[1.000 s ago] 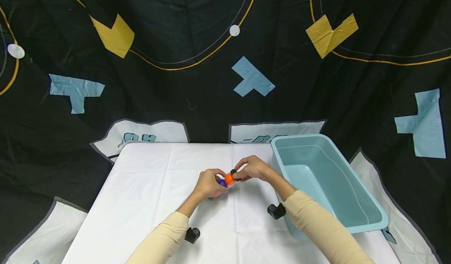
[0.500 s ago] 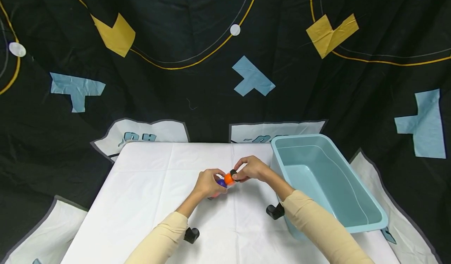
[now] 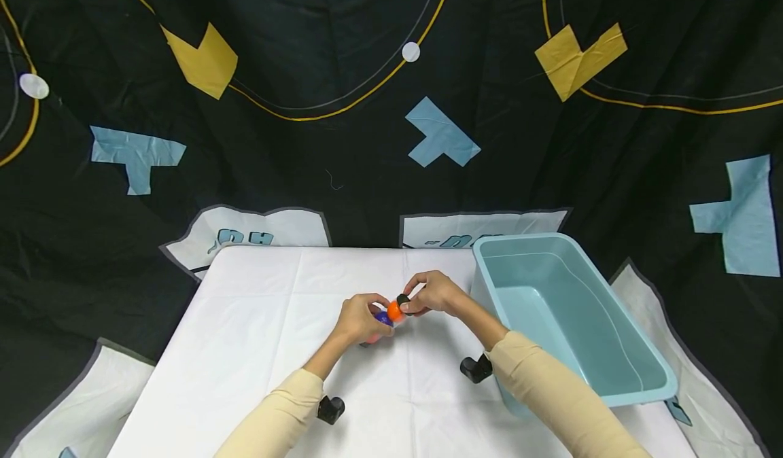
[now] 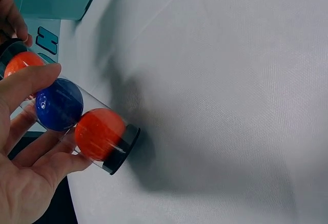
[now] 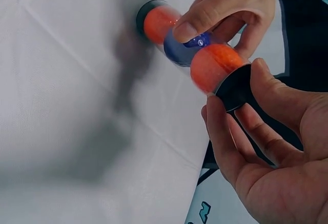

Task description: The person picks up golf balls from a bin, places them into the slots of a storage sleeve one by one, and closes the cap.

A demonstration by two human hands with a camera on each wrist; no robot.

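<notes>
A clear plastic tube [image 4: 94, 100] holds a blue ball [image 4: 57, 108] between two orange balls, with a black cap on each end. My left hand [image 3: 356, 319] grips the tube around its middle, its thumb [image 4: 35, 82] across the wall near the blue ball. The end cap [image 4: 122, 151] on the left hand's side sticks out free. With thumb and fingertips, my right hand [image 3: 433, 291] pinches the other black cap [image 5: 235, 88], beside an orange ball [image 5: 214, 69]. The tube is tilted, held above the white table.
A light blue plastic basin [image 3: 483, 274] stands on the right of the white-covered table [image 3: 245, 322], close to my right forearm. Behind the table hangs a black cloth [image 3: 342, 172] with yellow and blue patches. A black wrist mount [image 3: 331, 410] juts from the left sleeve.
Both hands have shifted very slightly left together with the tube. Their holds look the same, and the head view has turned a little left.
</notes>
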